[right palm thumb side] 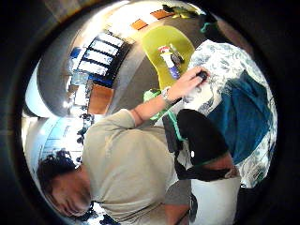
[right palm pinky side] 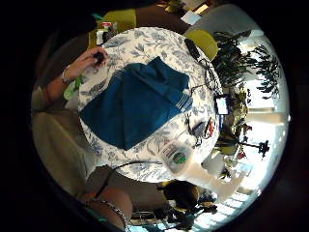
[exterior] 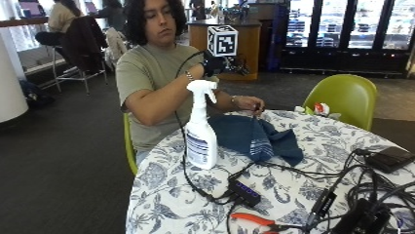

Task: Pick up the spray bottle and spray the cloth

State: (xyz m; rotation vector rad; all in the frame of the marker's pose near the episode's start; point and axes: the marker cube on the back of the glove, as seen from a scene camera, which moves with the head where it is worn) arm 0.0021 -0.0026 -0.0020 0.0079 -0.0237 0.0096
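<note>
The round bench [exterior: 311, 146], covered by a flowered cloth, carries everything, with the person seated on its far left side. The blue cloth [exterior: 256, 136] lies spread and rumpled in front of them, near the middle of the bench; its open face probably serves as a broad target for the spray. The bare hand [exterior: 250, 105] rests on the far edge of that cloth, seemingly to keep it in place. The spray bottle [exterior: 199, 129] stands upright on the bench just left of the cloth, apart from it, with its long axis vertical and its white nozzle at the top pointing right, toward the cloth. The gloved right hand [exterior: 214, 63] is raised above the bottle and clear of it, holding nothing; whether its fingers are straight or curled cannot be told. The pick-up looks not yet begun.
</note>
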